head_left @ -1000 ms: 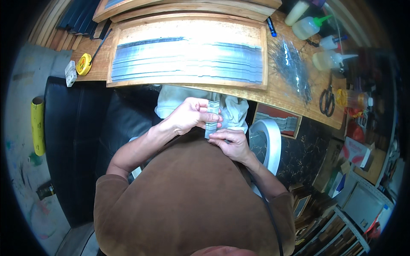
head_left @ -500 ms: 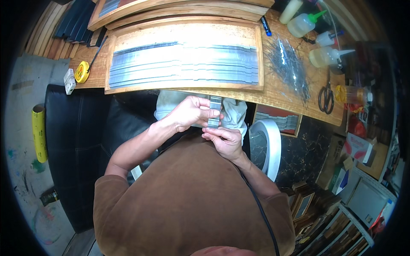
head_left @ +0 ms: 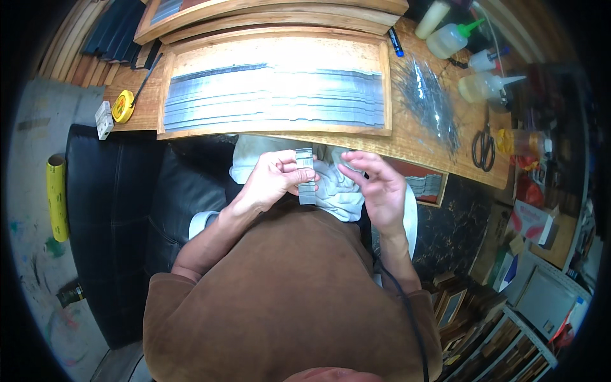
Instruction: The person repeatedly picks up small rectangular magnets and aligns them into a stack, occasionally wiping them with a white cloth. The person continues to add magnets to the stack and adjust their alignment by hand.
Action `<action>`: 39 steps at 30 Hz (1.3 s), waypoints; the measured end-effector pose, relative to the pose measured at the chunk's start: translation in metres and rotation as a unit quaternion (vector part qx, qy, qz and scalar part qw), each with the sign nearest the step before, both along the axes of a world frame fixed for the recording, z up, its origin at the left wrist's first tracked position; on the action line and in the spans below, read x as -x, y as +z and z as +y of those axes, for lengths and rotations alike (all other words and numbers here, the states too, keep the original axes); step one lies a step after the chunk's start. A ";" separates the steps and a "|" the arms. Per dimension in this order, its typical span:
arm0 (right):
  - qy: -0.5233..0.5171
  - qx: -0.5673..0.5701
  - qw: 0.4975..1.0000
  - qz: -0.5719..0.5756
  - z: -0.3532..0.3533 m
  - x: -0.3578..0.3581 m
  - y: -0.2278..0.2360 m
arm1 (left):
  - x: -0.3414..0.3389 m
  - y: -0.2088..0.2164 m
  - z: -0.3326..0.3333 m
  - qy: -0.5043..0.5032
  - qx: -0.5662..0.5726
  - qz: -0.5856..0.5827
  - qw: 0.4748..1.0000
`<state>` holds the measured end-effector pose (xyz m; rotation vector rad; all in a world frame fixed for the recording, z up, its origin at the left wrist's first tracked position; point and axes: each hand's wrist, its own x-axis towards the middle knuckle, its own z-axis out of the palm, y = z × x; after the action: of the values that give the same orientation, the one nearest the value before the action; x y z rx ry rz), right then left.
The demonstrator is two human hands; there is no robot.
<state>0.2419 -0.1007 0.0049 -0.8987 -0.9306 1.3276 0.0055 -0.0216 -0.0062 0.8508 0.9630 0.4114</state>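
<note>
My left hand (head_left: 272, 183) is closed around a small stack of thin grey strips (head_left: 307, 195), held upright above my lap with the thumb across its front. To the right, my right hand (head_left: 384, 194) is raised with its fingers apart and nothing visible between them. A light grey cloth (head_left: 340, 197) lies over my lap behind and between the hands. On the table just beyond, a shallow wooden tray (head_left: 210, 133) holds rows of layered grey strips (head_left: 242, 102).
Thin dark wire-like pieces (head_left: 428, 105) lie heaped right of the tray, near black scissors (head_left: 485, 149) and squeeze bottles (head_left: 449, 41). A yellow tape measure (head_left: 123, 106) sits at the left. More wooden frames (head_left: 280, 25) are stacked behind. Another strip-filled tray (head_left: 439, 198) is below the table's right side.
My right hand has let go of the stack's lower end, opened and moved right and up. My left hand, still holding the stack, has shifted slightly left and down.
</note>
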 end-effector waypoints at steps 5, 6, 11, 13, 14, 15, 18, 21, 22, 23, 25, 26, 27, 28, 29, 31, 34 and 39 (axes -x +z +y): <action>0.086 -0.007 0.930 0.358 0.015 0.012 0.002 | -0.005 0.021 -0.012 0.052 0.014 -0.040 0.998; 0.085 -0.004 0.927 0.366 0.016 0.014 -0.001 | -0.005 0.021 -0.013 0.056 0.008 -0.044 0.997; 0.083 0.008 0.920 0.384 0.016 0.021 -0.005 | -0.004 0.020 -0.016 0.050 -0.010 -0.036 0.998; 0.083 0.006 0.919 0.385 0.017 0.021 -0.005 | -0.005 0.020 -0.017 0.042 -0.013 -0.029 0.999; 0.083 0.005 0.919 0.386 0.017 0.021 -0.005 | -0.005 0.019 -0.017 0.046 -0.013 -0.037 0.998; 0.083 0.004 0.919 0.386 0.017 0.021 -0.005 | -0.005 0.017 -0.018 0.052 -0.013 -0.044 0.998; 0.083 0.001 0.918 0.388 0.017 0.021 -0.005 | -0.005 0.018 -0.016 0.052 -0.012 -0.049 0.997; 0.080 0.000 0.917 0.391 0.018 0.022 -0.004 | -0.004 0.018 -0.018 0.045 -0.016 -0.039 0.998; 0.079 0.000 0.917 0.390 0.018 0.021 -0.003 | -0.004 0.018 -0.019 0.044 -0.017 -0.034 0.998; 0.078 0.000 0.918 0.390 0.018 0.021 -0.003 | -0.004 0.018 -0.019 0.046 -0.016 -0.033 0.998; 0.081 0.000 0.916 0.393 0.018 0.022 -0.004 | -0.004 0.018 -0.018 0.049 -0.016 -0.029 0.998; 0.082 0.000 0.915 0.394 0.018 0.022 -0.005 | -0.004 0.018 -0.017 0.046 -0.023 -0.028 0.998; 0.082 0.000 0.916 0.393 0.018 0.022 -0.004 | -0.003 0.017 -0.017 0.044 -0.029 -0.027 0.998; 0.081 0.001 0.917 0.392 0.018 0.022 -0.004 | -0.003 0.016 -0.017 0.041 -0.034 -0.026 0.998; 0.081 0.002 0.917 0.390 0.018 0.022 -0.004 | -0.003 0.016 -0.018 0.045 -0.030 -0.029 0.998; 0.082 -0.003 0.914 0.397 0.018 0.021 -0.006 | -0.003 0.015 -0.018 0.055 -0.026 -0.033 0.998; 0.080 -0.002 0.915 0.396 0.018 0.021 -0.007 | -0.002 0.014 -0.018 0.046 -0.035 -0.027 0.998; 0.082 -0.002 0.914 0.397 0.018 0.021 -0.009 | -0.001 0.013 -0.018 0.043 -0.027 -0.031 0.998</action>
<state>0.2212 -0.0832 -0.0037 -0.2105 -0.3654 1.6409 0.0067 -0.0398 0.0071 0.8432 0.9373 0.5377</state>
